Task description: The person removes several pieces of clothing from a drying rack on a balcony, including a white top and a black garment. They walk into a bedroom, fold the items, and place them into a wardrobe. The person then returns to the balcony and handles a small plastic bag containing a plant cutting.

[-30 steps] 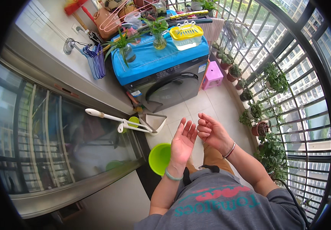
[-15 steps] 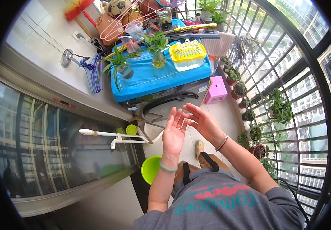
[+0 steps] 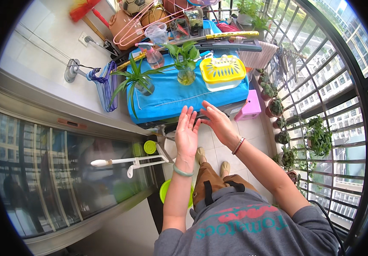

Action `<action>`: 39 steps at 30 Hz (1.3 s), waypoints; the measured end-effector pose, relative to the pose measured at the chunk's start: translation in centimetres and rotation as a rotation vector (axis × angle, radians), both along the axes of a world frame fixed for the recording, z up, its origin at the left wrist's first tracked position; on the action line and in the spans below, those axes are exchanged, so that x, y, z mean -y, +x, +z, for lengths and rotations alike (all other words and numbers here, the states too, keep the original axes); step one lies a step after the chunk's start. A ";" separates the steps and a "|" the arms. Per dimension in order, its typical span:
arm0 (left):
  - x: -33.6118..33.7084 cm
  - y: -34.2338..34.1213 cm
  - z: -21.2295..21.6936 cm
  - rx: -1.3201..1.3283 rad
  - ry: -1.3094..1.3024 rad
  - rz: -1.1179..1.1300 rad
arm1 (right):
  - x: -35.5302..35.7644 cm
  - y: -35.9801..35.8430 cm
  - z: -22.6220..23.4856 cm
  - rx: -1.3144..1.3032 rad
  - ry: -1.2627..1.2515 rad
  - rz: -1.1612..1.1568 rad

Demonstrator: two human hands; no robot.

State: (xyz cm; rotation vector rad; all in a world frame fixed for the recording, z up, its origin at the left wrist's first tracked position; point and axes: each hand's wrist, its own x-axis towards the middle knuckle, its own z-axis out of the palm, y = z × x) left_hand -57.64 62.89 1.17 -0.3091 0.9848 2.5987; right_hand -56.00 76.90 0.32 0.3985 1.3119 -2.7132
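Note:
My left hand [image 3: 187,135] is raised palm up with its fingers stretched, and nothing rests on it. Beside it my right hand [image 3: 220,126] is also bare, its fingers extended toward the left one. Both hang in the air just in front of a washing machine under a blue cover [image 3: 167,106]. On that cover stand a yellow-lidded clear box [image 3: 223,72], a glass vase with a leafy plant [image 3: 185,70], a spider plant in a glass jar [image 3: 143,81] and a pink-topped spray bottle [image 3: 153,56]. A long golden stick [image 3: 230,35] lies behind them.
Purple hangers [image 3: 105,87] hang on the left wall. A white rack arm [image 3: 120,161] juts out near the glass door, above a lime-green bucket [image 3: 167,192]. A pink stool [image 3: 249,106] stands right of the machine, with potted plants [image 3: 274,107] along the railing.
My view has moved closer to the covered washing machine, and both feet now show below. My hands stay raised and spread in nearly the same pose.

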 end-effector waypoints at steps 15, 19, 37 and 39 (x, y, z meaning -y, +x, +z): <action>-1.0 -18.5 -2.7 -0.190 -0.376 -0.141 | 2.6 -17.1 -1.0 0.067 0.730 -0.096; -1.5 -20.2 -3.6 -0.219 -0.376 -0.170 | 2.6 -18.5 -4.0 0.062 0.692 -0.202; 0.3 -20.9 -3.6 -0.109 -0.433 -0.066 | 4.5 -16.8 -1.2 0.042 0.618 -0.292; 0.3 -19.0 -3.1 -0.043 -0.353 -0.013 | 3.7 -14.9 -0.4 0.100 0.643 -0.157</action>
